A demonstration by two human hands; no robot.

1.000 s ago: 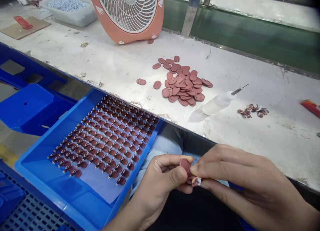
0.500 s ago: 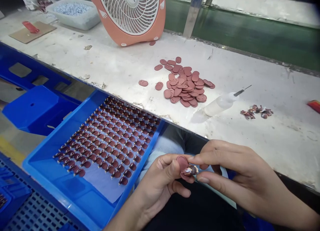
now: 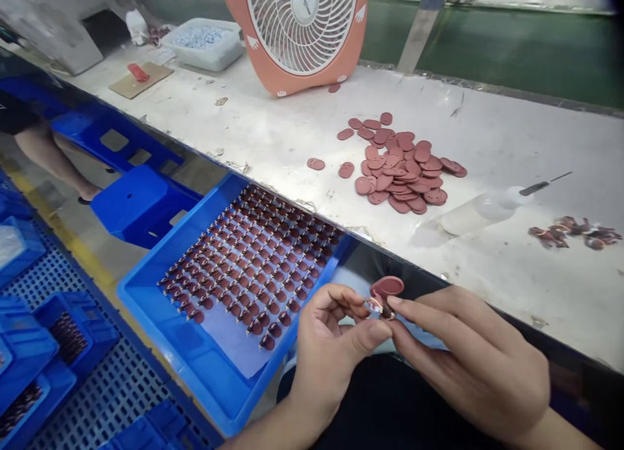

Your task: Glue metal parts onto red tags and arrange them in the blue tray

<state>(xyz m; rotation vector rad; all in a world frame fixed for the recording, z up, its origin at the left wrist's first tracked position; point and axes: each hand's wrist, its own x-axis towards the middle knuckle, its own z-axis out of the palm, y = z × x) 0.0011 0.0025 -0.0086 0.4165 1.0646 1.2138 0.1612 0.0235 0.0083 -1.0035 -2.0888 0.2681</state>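
Note:
Over my lap, my left hand (image 3: 336,346) and my right hand (image 3: 478,352) pinch a small brown figurine (image 3: 387,309) between their fingertips. An oval reddish-brown disc (image 3: 389,285) sticks up at the figurine's side, just above my right fingertips. Fingers partly cover the figurine. Beyond my hands, a pile of matching oval discs (image 3: 404,173) lies on the white bench. A clear bottle with a needle tip (image 3: 475,214) rests on its side right of the pile. Farther right lie several loose brown figurines (image 3: 556,234).
Left of my hands, a blue tray (image 3: 195,356) holds rows of figurines on discs. An orange fan (image 3: 277,79) stands on the bench (image 3: 273,134), near a tub of small pieces (image 3: 214,58). Blue stools (image 3: 141,199) and a person's leg (image 3: 51,157) are at left.
My view has swung left, so bench items appear farther right. My hands have turned the figurine, and its disc now points up and right. Both hands keep hold.

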